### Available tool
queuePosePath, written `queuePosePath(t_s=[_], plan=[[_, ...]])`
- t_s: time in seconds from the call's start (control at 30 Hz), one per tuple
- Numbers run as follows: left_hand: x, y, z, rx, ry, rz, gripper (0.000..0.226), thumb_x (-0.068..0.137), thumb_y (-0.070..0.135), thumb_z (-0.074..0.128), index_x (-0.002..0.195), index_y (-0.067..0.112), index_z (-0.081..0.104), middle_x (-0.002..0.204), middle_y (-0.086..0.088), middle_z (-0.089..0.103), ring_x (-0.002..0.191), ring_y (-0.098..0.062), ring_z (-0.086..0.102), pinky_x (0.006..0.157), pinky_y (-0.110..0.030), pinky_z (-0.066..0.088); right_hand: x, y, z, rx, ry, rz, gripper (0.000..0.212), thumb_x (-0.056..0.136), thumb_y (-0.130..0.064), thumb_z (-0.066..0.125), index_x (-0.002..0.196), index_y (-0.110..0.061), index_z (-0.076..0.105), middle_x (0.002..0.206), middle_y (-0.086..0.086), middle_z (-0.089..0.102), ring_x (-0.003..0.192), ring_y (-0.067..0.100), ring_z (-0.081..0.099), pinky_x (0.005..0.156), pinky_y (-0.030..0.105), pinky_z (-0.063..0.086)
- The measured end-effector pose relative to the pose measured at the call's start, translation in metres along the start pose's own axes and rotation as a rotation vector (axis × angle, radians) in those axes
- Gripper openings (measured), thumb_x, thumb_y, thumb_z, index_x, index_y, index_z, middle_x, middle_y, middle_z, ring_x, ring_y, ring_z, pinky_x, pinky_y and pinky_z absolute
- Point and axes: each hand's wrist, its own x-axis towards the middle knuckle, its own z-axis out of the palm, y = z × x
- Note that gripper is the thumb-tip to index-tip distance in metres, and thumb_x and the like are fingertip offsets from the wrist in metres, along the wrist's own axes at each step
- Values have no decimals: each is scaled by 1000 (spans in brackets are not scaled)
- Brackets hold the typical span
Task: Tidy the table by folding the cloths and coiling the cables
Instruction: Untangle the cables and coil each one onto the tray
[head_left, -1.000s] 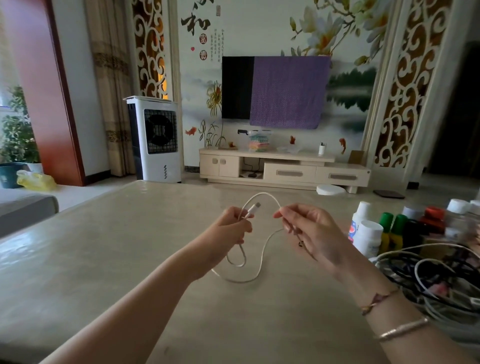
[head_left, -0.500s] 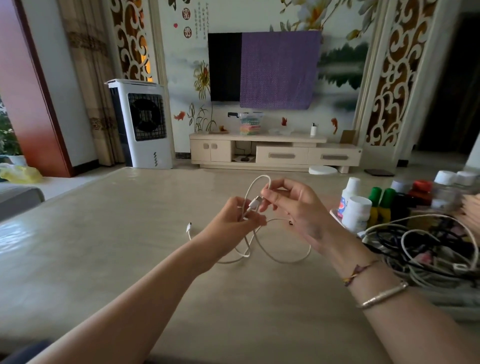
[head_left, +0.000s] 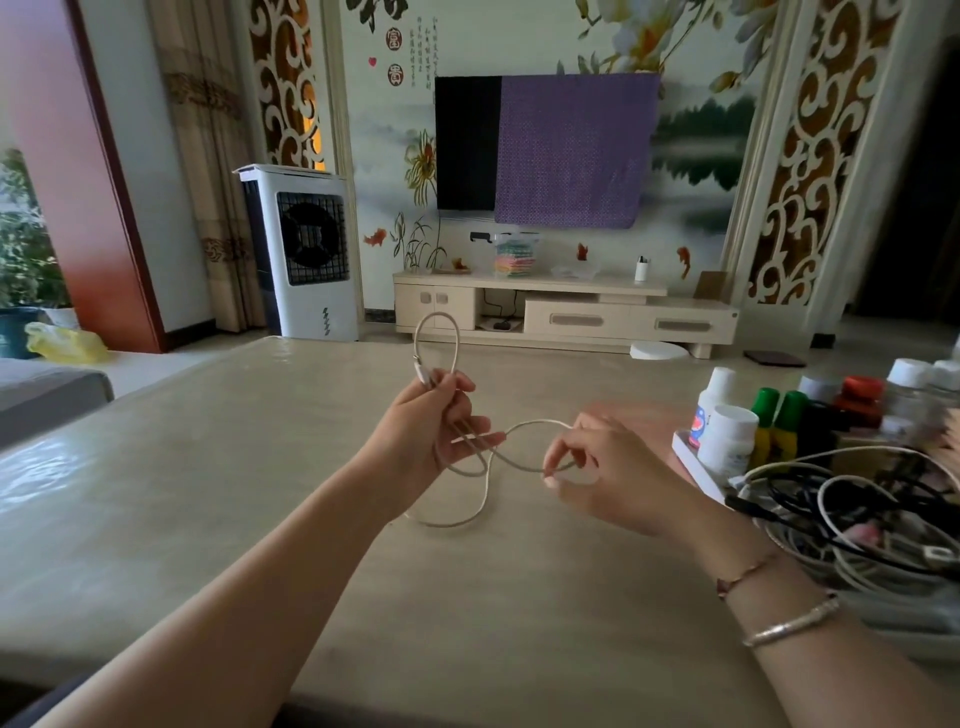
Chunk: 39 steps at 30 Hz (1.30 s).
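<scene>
The table (head_left: 208, 509) is wide, and at its right edge lies a tangled pile (head_left: 857, 514) of cables beside some bottles (head_left: 727, 436). Over the middle of the table, 2 hands hold 1 white cable (head_left: 485, 499). The left hand (head_left: 431, 431) grips a loop with its fingers curled round it, the plug end standing above. The right hand (head_left: 613, 467) pinches the next stretch between thumb and finger. The step seems to be coiling this cable. Next, the right hand should probably bring its stretch to the left hand as a new loop, without twisting.
</scene>
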Motion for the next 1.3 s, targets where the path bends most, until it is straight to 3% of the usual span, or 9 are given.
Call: queuePosePath(t_s=[0.1,0.23,0.43,0.63,0.77,0.87,0.97,1.17,1.3], plan=[[-2,6,-4,-95,20,-21,28,104,18,35,82,10,51,51,4,32,38,-7,33,50,-31,55,0,2,1,-27,2,-1,10,83,-22,68,79,-30,64,78,-9,45,73,0,42,67,14,32],[-7,19,-11,-11,-12,-155,27,104,21,35,85,9,51,54,4,33,36,-4,25,30,-13,24,1,2,0,29,-16,32,18,87,-9,61,85,-26,66,80,-7,59,69,5,51,67,22,42],[-14,7,-4,484,-21,-234,27,102,27,42,82,11,50,64,-1,47,37,-5,28,32,-12,16,0,-9,-3,45,-23,-70,14,88,-16,68,93,-28,75,79,-10,57,76,4,54,69,14,39],[-23,-5,7,875,-236,-323,39,85,54,61,89,15,57,78,3,66,48,-4,42,42,-16,27,4,-20,-4,-100,97,-173,14,83,-28,73,96,-30,76,78,-12,41,76,14,47,70,26,37],[-21,-10,9,993,-285,-324,30,79,44,73,84,20,57,83,5,74,50,-2,44,44,-16,30,4,-23,-3,-148,138,-261,10,78,-27,77,88,-23,77,77,-21,52,82,14,44,76,34,39],[-20,-9,9,935,-326,-365,5,87,23,65,89,19,62,91,2,75,52,-1,46,45,-14,31,6,-21,1,-158,137,-262,8,80,-32,74,85,-26,76,99,-15,62,99,12,45,85,34,37],[-18,-2,6,782,-348,-353,15,94,15,51,93,14,65,80,1,74,55,-1,51,48,-14,37,7,-17,4,-9,134,-185,7,82,-32,72,83,-25,71,107,-15,63,109,7,49,90,29,38],[-12,24,-8,117,-476,-360,17,94,8,42,96,6,58,62,-1,50,56,-12,53,59,-24,51,9,-15,-2,493,61,2,7,92,-16,60,89,-20,65,85,-7,74,82,8,65,75,27,45],[-10,23,-8,247,-272,-274,23,101,7,36,93,8,58,54,5,37,42,-7,38,54,-26,52,13,-19,-14,936,136,72,12,85,-22,67,91,-12,72,73,3,71,58,5,58,54,13,44]])
